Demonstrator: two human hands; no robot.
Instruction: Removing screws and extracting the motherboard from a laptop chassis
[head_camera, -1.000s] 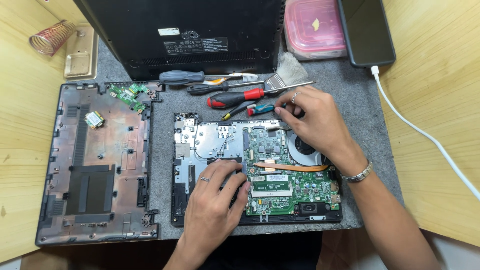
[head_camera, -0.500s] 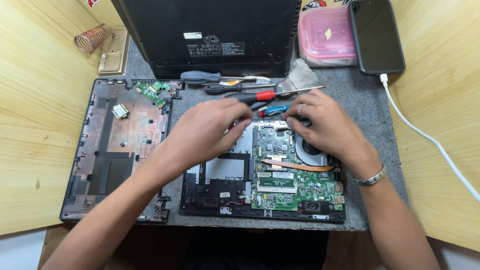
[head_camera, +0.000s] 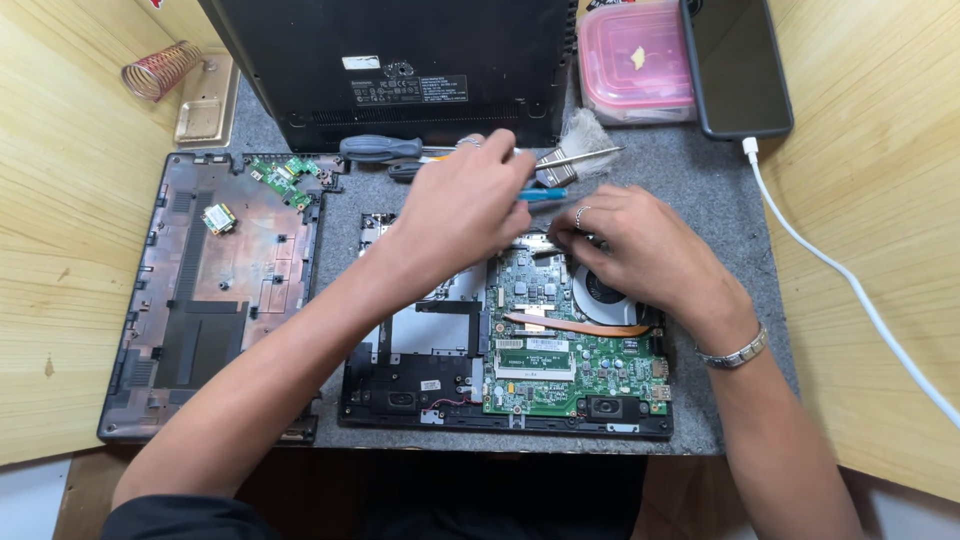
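Both hands meet at the board's (head_camera: 560, 345) far edge: left hand (head_camera: 465, 205) curls over the screwdrivers (head_camera: 380, 148) lying left-right; right hand (head_camera: 640, 250) pinches by the fan (head_camera: 600, 290), contents unclear.

screwdriver handles (head_camera: 530, 190) covered by the left hand (head_camera: 465, 205), board's top edge hidden under the right hand (head_camera: 640, 245), phone (head_camera: 735, 65) cut off at the top

Opened laptop base (head_camera: 500, 400) — green circuit board (head_camera: 570, 365) exposed — lies flat on grey mat.
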